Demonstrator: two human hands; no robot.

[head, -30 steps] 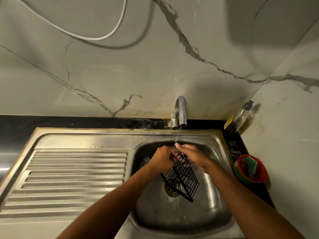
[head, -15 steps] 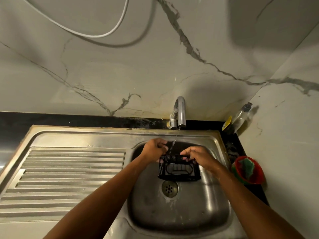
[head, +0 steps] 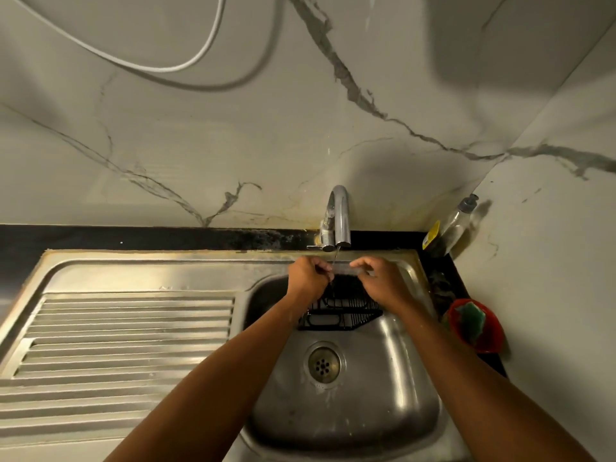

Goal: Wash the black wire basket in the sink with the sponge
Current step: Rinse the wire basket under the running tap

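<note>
Here we are over the stainless steel sink (head: 383, 428), and both hands are on the job. The left hand (head: 308, 276) and right hand (head: 380, 283) sit close together but apart, each with fingers curled onto the far upper edge of the black wire basket (head: 340, 315). The basket hangs inside the basin at its far side, above the round metal drain (head: 323, 363), right under the curved chrome tap (head: 338, 218). A thin stream of water (head: 336, 255) runs down between the hands.

The green sponge (head: 471, 320) is not in play: it lies in the red plastic bowl (head: 490, 338) on the black table to the right. So I'd call this a wetting or rinsing pass. No suds show on the wire, so I cannot tell whether scrubbing is done or yet to come.

The count: one basket, one sponge, one red bowl, one tap, one drain, one clear soap bottle (head: 455, 225) in the corner, two hands.
</note>
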